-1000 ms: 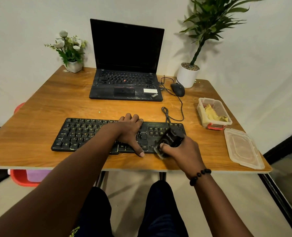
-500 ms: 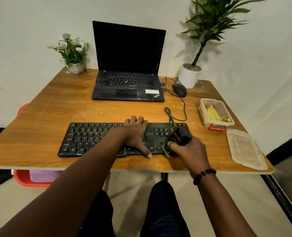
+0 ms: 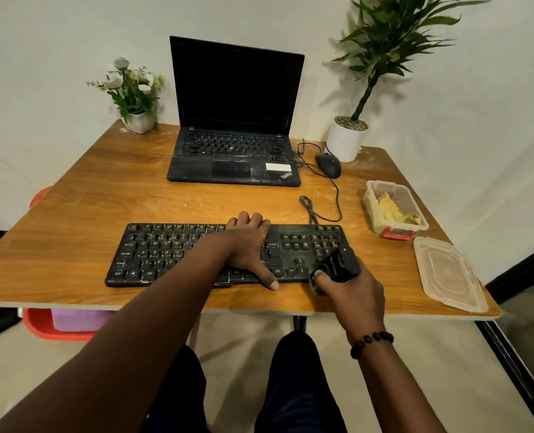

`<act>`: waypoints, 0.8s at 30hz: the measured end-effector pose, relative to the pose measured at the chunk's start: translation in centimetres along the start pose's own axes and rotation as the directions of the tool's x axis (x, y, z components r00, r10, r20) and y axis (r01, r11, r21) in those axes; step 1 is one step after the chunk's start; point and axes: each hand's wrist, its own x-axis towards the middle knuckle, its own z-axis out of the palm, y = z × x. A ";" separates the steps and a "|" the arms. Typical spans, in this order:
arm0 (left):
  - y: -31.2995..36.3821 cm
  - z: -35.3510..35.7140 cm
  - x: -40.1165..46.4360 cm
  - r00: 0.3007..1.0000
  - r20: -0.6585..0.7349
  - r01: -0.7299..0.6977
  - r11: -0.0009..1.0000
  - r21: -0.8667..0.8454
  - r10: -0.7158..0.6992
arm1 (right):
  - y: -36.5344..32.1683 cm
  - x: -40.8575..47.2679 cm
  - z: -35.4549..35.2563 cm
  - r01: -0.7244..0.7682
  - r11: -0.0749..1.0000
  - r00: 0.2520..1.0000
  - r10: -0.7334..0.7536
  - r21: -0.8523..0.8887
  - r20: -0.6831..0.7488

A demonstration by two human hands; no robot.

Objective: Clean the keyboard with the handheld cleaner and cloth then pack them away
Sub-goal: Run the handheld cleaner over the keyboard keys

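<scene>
Pressing flat on the middle of the keyboard with the left hand, fingers straight and spread over the keys, thumb reaching down to the front edge: probably to keep the board from sliding on the table during the cleaning. Gripping the handheld cleaner in the right hand, fingers and thumb curled round its dark body, with the working end laid on the keys at the right end, near the arrow and number block. Seems tilted down toward the keys, likely so that the mouth meets the gaps between them; not possible to tell whether touching or just above.

Lying in the open clear container, at the right edge of the table and well apart from the keyboard: the yellow cloth, not yet taken. Resting just in front of the container, near the table corner: its lid, off, ready for the packing later.

Running from the top of the keyboard toward the laptop: a looped cable, close to the cleaner's path and easy to catch. Beside the laptop, a mouse, and behind it a potted plant. In the far left corner, a small flower pot. Under the table, at left, a red tub.
</scene>
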 end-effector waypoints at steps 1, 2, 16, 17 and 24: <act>0.0 0.0 0.0 1.000 0.003 0.000 1.000 0.002 0.000 | 0.0 0.0 0.0 -0.021 0.998 0.999 0.019 0.054 0.036; 0.1 -0.1 0.0 1.000 0.011 0.002 1.000 0.002 -0.002 | -0.2 0.1 -0.1 -0.034 0.994 0.999 0.030 0.105 0.041; -3.0 -0.8 -1.8 0.980 0.161 0.112 0.992 0.055 -0.120 | -2.3 1.2 0.7 0.050 0.996 0.985 -0.061 0.070 0.161; -3.1 -0.8 -1.8 0.984 0.144 0.103 0.993 0.050 -0.109 | -2.7 1.4 0.9 0.067 0.997 0.992 -0.071 0.046 0.105; -3.0 -0.3 -2.6 0.998 0.001 0.061 0.997 0.050 -0.061 | -3.9 -0.7 3.1 0.153 0.986 0.977 -0.142 -0.061 0.158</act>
